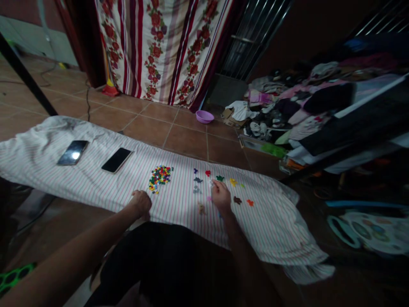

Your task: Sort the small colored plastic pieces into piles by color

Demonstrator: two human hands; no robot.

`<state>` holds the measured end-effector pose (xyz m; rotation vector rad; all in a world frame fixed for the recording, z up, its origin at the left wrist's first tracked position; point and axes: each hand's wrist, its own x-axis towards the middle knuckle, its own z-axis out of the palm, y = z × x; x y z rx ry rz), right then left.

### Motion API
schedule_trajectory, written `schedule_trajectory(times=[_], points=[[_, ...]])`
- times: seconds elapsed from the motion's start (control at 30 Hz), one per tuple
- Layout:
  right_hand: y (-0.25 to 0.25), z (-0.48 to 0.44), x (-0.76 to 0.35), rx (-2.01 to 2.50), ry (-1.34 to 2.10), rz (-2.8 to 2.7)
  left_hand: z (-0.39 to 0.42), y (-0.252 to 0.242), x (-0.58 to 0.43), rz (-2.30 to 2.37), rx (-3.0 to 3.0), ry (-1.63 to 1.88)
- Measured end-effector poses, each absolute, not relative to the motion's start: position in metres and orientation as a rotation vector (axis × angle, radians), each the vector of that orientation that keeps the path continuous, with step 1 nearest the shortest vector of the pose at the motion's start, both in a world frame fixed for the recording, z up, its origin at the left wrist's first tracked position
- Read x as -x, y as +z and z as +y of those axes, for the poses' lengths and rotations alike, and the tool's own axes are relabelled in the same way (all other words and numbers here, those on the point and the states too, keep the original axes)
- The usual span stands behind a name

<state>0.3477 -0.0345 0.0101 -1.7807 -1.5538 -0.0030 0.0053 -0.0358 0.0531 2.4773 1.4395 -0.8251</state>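
A mixed heap of small coloured pieces (160,175) lies on the striped cloth (179,204). To its right are small separate groups, among them a red (208,173), a dark green (220,178), a yellow (233,182), a brown (237,200), an orange (250,203) and a beige one (201,209). My right hand (221,195) reaches among these groups, fingertips pinched together over whitish pieces; what they hold is too small to name. My left hand (141,202) rests with curled fingers at the cloth's near edge, below the heap, its fingertips hidden.
Two phones (73,152) (116,160) lie on the cloth at the left. Beyond it are a tiled floor, a purple basin (205,117) and a floral curtain (159,51). Clothes (297,98) are piled at the right, near a dark slanting bar.
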Motion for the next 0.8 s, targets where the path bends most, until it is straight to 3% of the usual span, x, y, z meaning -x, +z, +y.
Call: schedule_trajectory(times=[0.17, 0.3, 0.8], points=[[0.003, -0.048, -0.235, 1.514, 0.383, -1.698, -0.037, 0.053, -0.005, 1.472, -2.469, -0.817], [-0.001, -0.049, -0.167, 1.578, 0.532, -1.747, -0.037, 0.051, -0.005, 1.479, -2.462, -0.806], [-0.024, -0.054, -0.114, 1.767, 0.428, -1.711, -0.036, 0.045, -0.002, 1.474, -2.487, -0.769]])
